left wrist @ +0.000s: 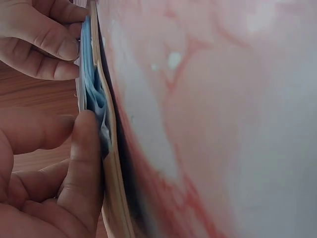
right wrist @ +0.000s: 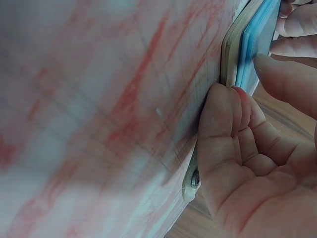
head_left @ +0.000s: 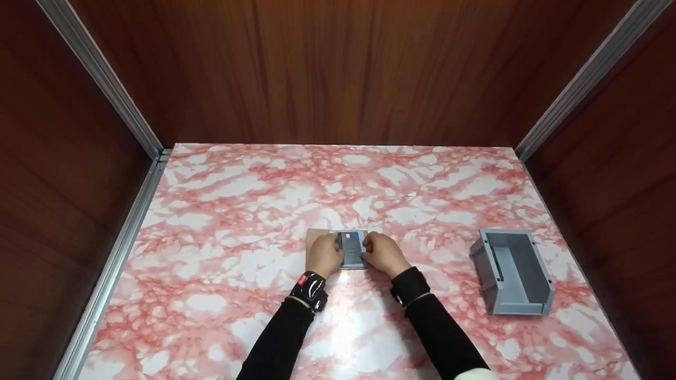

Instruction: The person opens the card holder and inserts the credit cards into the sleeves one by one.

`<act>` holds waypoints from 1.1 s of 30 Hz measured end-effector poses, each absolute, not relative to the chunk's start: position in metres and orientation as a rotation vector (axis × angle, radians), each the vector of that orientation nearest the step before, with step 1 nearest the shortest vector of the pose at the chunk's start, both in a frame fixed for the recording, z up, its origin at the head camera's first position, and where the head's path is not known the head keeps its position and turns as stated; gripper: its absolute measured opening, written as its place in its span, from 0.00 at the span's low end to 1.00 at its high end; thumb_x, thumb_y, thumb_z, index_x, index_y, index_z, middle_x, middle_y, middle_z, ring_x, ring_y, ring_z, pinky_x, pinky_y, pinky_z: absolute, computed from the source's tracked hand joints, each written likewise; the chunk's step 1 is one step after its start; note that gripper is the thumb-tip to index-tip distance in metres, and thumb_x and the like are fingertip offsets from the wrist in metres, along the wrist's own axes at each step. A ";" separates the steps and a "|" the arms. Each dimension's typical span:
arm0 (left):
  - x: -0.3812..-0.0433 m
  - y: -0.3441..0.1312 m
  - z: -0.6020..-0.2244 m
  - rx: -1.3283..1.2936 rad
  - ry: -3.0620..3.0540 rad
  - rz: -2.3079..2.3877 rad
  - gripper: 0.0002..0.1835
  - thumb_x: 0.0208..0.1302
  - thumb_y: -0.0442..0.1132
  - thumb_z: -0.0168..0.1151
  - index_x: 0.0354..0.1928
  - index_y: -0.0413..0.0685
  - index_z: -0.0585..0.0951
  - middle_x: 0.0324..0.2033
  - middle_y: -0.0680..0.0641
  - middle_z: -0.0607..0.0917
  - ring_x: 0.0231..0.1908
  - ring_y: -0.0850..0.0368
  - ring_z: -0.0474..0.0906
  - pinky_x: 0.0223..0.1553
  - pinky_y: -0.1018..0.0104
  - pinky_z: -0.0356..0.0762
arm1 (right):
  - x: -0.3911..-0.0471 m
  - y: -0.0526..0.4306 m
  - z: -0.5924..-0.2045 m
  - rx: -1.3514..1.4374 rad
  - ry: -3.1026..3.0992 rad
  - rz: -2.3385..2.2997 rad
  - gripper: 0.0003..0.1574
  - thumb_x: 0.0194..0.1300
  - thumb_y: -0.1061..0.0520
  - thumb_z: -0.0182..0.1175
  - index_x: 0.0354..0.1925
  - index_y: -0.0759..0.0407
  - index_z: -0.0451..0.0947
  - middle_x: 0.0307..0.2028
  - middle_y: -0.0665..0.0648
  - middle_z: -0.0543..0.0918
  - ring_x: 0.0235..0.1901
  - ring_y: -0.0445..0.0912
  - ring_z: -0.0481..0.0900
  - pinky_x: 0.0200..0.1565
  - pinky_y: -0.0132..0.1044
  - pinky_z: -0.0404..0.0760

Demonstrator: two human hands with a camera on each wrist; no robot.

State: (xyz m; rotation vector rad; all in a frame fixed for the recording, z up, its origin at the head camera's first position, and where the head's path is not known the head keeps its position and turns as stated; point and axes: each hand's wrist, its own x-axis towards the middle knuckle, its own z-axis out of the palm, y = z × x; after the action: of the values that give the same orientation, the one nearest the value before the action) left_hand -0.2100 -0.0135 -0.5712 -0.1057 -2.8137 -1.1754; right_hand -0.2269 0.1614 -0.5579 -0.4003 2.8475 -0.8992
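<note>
A tan card holder (head_left: pixel 315 236) lies spread flat on the table in the head view, with light-blue sleeves (left wrist: pixel 94 84) inside. On top of the sleeves is a dark grey-blue card (head_left: pixel 351 250) with a small chip mark near its far end. My left hand (head_left: pixel 324 254) is over the holder's left part, its thumb and finger pinching at the card's left edge. My right hand (head_left: pixel 385 253) holds the right edge, thumb over the card and curled fingers beside the holder. The sleeves bulge near the left fingertips in the left wrist view.
A grey open-front plastic bin (head_left: pixel 515 274) stands on the right of the pink-and-white marbled table (head_left: pixel 222 211). Dark wood panels (head_left: pixel 327 74) with metal corner rails (head_left: pixel 105 74) enclose the table at the back and both sides.
</note>
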 end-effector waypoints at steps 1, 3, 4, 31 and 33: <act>-0.210 -0.013 -0.570 -0.110 -2.814 -1.177 0.06 0.51 0.28 0.67 0.33 0.37 0.82 0.24 0.47 0.78 0.29 0.49 0.75 0.36 0.53 0.76 | -0.227 0.161 -0.558 -0.400 2.849 -0.901 0.13 0.56 0.63 0.70 0.38 0.63 0.77 0.28 0.54 0.77 0.29 0.49 0.75 0.38 0.45 0.76; -0.209 -0.013 -0.570 -0.117 -2.814 -1.183 0.07 0.51 0.28 0.67 0.34 0.36 0.82 0.24 0.47 0.78 0.29 0.49 0.75 0.36 0.54 0.75 | -0.227 0.161 -0.557 -0.400 2.852 -0.900 0.13 0.55 0.64 0.70 0.37 0.63 0.77 0.27 0.54 0.77 0.29 0.49 0.75 0.37 0.45 0.76; -0.209 -0.013 -0.569 -0.121 -2.812 -1.188 0.08 0.51 0.27 0.67 0.35 0.36 0.83 0.25 0.47 0.79 0.29 0.49 0.75 0.36 0.53 0.76 | -0.227 0.161 -0.557 -0.400 2.853 -0.900 0.13 0.55 0.64 0.70 0.37 0.63 0.77 0.27 0.54 0.77 0.29 0.49 0.75 0.37 0.45 0.76; -0.206 -0.050 -0.558 0.125 -2.650 -0.925 0.12 0.52 0.31 0.70 0.37 0.33 0.80 0.35 0.36 0.79 0.38 0.37 0.77 0.42 0.48 0.76 | -0.226 0.164 -0.560 -0.461 2.853 -0.970 0.13 0.54 0.65 0.71 0.37 0.65 0.77 0.28 0.55 0.79 0.31 0.51 0.78 0.39 0.47 0.77; -0.205 -0.054 -0.560 0.162 -2.670 -0.912 0.12 0.53 0.32 0.70 0.37 0.33 0.79 0.36 0.36 0.78 0.40 0.38 0.76 0.42 0.49 0.75 | -0.227 0.164 -0.561 -0.455 2.848 -0.967 0.13 0.55 0.65 0.70 0.37 0.64 0.77 0.28 0.54 0.78 0.31 0.51 0.77 0.39 0.47 0.77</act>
State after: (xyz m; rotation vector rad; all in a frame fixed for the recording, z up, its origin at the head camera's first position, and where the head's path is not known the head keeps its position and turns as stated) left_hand -0.2050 -0.0538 -0.5595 0.1621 -2.6704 -0.9123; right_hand -0.2268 0.1635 -0.5606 -0.4548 2.8477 -0.9675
